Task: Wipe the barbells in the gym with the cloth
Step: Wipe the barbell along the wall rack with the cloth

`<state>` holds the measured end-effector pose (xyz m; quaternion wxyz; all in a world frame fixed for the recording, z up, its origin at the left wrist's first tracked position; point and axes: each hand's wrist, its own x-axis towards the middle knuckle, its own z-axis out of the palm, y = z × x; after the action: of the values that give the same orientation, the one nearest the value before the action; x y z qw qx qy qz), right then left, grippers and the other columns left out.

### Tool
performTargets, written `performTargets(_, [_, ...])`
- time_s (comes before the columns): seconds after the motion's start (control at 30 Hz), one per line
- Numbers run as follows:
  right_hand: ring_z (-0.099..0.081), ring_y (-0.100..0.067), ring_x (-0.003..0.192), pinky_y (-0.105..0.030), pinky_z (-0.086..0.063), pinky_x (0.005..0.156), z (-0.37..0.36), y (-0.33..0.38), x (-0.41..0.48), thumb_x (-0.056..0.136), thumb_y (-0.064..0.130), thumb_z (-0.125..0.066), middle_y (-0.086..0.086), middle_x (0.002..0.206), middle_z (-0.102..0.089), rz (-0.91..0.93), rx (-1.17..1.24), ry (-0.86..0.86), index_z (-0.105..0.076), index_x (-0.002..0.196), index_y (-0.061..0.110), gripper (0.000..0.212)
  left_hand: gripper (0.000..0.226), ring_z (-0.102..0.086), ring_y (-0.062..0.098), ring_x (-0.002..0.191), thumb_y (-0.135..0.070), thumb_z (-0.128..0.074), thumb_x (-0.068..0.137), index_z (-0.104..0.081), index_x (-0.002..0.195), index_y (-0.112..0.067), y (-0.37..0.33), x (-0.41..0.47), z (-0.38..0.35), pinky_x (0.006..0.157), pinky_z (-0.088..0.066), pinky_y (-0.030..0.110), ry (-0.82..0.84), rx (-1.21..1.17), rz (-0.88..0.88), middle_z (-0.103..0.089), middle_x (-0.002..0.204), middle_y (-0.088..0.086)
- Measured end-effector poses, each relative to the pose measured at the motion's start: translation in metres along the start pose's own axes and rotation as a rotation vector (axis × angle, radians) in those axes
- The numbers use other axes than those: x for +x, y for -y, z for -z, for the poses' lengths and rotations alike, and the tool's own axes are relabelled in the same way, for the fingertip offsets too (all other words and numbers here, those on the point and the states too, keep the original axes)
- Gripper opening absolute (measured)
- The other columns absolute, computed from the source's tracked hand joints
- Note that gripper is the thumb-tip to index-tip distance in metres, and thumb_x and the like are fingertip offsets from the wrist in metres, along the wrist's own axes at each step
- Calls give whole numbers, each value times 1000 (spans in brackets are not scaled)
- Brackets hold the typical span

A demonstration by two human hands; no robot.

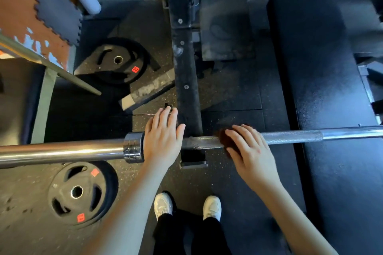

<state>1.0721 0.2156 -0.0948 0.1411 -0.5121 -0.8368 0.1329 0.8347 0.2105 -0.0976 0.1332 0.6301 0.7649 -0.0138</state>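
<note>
Barbell point(290, 136) lengthwise left to right

The metal bar point(203, 141) has a glossy, smooth sleeve point(62, 152) and a rough, knurled shaft point(290, 137); cloth point(222, 137) fuzzy, floor point(228, 182) matt speckled rubber.

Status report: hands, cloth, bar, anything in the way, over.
Left hand flat on barbell beside its collar. Right hand presses brown cloth on the knurled shaft. Black rack post meets bar between the hands.
</note>
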Motion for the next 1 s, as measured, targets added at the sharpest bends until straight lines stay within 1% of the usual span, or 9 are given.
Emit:
performTargets(0.13, [-52, -33, 122, -50, -40, 105, -12, 21, 17, 92, 31, -45, -10, 122, -65, -276, 42, -102, -66, 118, 9, 39, 65, -37, 27, 139, -46, -13, 98, -46, 142, -12, 1, 7, 2, 113, -34, 45, -30, -22, -4, -44, 148, 9])
performTargets(0.23, [-54, -30, 122, -47, -42, 104, -25, 58, 33, 92, 32, -45, -8, 124, -64, -105, 133, -28, -65, 119, 12, 38, 61, -30, 26, 143, -45, -14, 100, -38, 147, -13, 3, 12, 3, 115, -30, 44, -47, -52, 10, -36, 153, 8])
performTargets(0.33, [-56, -28, 118, -44, -46, 99, -18, 45, 36, 92, 32, -47, -7, 125, -62, 93, 116, 64, -62, 122, 14, 38, 59, -24, 24, 145, -42, -20, 100, -31, 150, -13, 4, 23, 5, 119, -23, 41, -38, -73, 25, -30, 156, 8])
performTargets(0.47, [-58, -31, 113, -50, -51, 94, -5, -1, 29, 89, 24, -59, -10, 120, -64, -15, 47, 1, -63, 121, 9, 35, 63, -31, 27, 141, -44, -21, 99, -38, 146, -6, 0, 30, 9, 117, -24, 43, -90, -72, 56, -38, 151, 11])
performTargets(0.6, [-55, -33, 116, -47, -44, 100, -19, 22, 36, 92, 27, -48, -10, 118, -65, -217, 62, -133, -66, 116, 8, 35, 63, -43, 30, 133, -46, -20, 99, -48, 139, -6, -5, 18, 1, 110, -35, 46, -124, -16, 17, -48, 143, 13])
performTargets(0.73, [-51, -30, 124, -43, -38, 107, -28, 54, 39, 92, 28, -47, -10, 129, -60, 44, 139, 18, -61, 124, 12, 38, 61, -40, 30, 134, -44, -18, 100, -45, 142, -9, -5, 27, 1, 110, -35, 44, -129, 0, 39, -45, 146, 12])
performTargets(0.8, [-54, -32, 121, -48, -43, 105, -19, 36, 42, 90, 22, -55, -12, 128, -60, 116, 135, 57, -61, 124, 10, 37, 62, -34, 28, 139, -45, -17, 100, -38, 147, -10, -5, 34, 2, 114, -29, 43, -102, -11, 53, -39, 150, 11])
performTargets(0.9, [-57, -33, 114, -51, -49, 96, -5, -5, 39, 91, 27, -52, -11, 122, -63, -13, 72, -11, -64, 121, 8, 38, 65, -31, 27, 141, -46, -17, 98, -34, 148, -8, -5, 43, 6, 116, -26, 43, -88, -12, 56, -37, 151, 10])
performTargets(1.0, [-53, -33, 121, -47, -41, 106, -9, 3, 39, 92, 29, -46, -10, 124, -63, -231, 37, -129, -64, 121, 8, 40, 63, -37, 29, 136, -45, -21, 99, -39, 145, -6, -5, 51, 8, 114, -29, 45, -127, -7, 62, -44, 146, 11])
